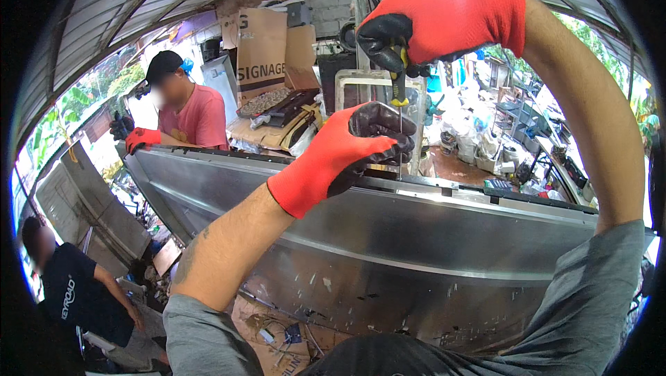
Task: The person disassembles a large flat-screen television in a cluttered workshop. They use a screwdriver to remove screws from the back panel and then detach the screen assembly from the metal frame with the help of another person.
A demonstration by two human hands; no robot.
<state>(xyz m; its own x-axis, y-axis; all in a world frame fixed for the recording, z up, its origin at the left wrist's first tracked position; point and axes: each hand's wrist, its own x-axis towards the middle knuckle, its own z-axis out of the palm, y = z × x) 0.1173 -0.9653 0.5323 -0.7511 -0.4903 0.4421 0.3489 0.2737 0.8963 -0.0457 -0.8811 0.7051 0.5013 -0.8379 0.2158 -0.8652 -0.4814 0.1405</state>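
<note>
In the head view, I am seeing the right hand gripping the handle of a yellow-and-black screwdriver tightly. The left hand is curling around its thin shaft; I cannot tell if those fingers are squeezing it or just guiding it. The screwdriver is standing almost straight up, its tip pointing down at the top edge of a big metal panel. The tip is looking too small for me to tell if it is sitting in a screw.

For good work, I am thinking the tool should be standing straight, with the right hand pushing down while turning slowly, and the left fingers stopping any wobble.

Big dark letters are showing on the tall cardboard, and white letters are running across a co-worker's dark shirt.
</note>
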